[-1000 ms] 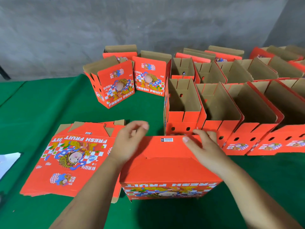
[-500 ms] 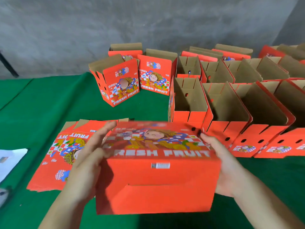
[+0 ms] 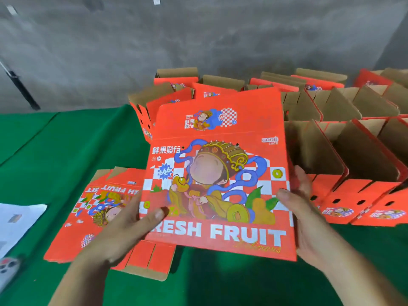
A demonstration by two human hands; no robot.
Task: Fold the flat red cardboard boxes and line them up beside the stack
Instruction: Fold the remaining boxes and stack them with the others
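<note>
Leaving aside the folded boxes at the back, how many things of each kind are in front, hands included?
Hands: 2, the left hand and the right hand
Held red box: 1
Stack of flat boxes: 1
White paper: 1
Phone: 1
Total: 6

Open green cloth (image 3: 66, 151) lay free at far left, between the flat stack (image 3: 97, 213) and the wall. Folded boxes (image 3: 344, 164) crowded the right and rear, blocking passage there. Near cloth below the held box (image 3: 218, 173) stayed passable; paper (image 3: 17, 221) lay at the left edge.
</note>
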